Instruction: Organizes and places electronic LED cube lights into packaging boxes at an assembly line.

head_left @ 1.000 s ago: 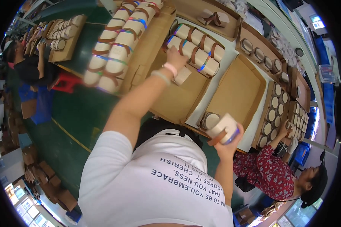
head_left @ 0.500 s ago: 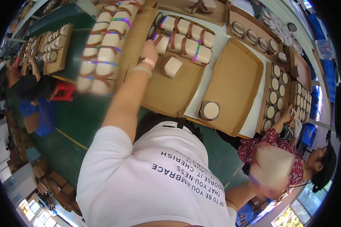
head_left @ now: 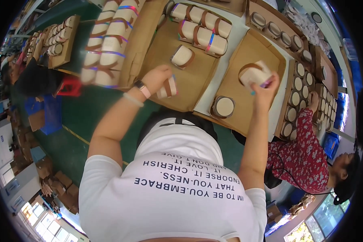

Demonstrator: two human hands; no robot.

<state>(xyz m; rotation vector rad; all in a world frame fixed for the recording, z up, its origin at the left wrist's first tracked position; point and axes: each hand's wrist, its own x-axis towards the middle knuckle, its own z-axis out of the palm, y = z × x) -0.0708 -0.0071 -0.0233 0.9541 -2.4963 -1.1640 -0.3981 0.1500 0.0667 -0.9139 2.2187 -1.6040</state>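
My left hand (head_left: 157, 78) is closed on a cream cylinder with a brown strap (head_left: 172, 85), over the near left part of a cardboard tray (head_left: 191, 94). Another strapped cream piece (head_left: 183, 56) lies by itself in that tray, beyond my left hand. Two rows of similar strapped cylinders (head_left: 205, 34) fill its far end. On the right, my right hand (head_left: 266, 90) grips a strapped cream cylinder (head_left: 254, 76), slightly blurred, above a second cardboard tray (head_left: 242, 94). One round-topped cream piece (head_left: 224, 107) stands in the near corner of that tray.
Long rows of banded cream cylinders (head_left: 113, 46) lie to the left. At the right, a co-worker in a red flowered top (head_left: 310, 149) reaches toward boxes of round-topped pieces (head_left: 297, 84). A box with several cylinders (head_left: 273, 29) stands at the far right. A red stool (head_left: 69, 86) is at the left.
My left hand has drawn a cylinder nearer from the left end of the near row. My right hand has swung from the lower right to above the right tray, carrying its cream piece.
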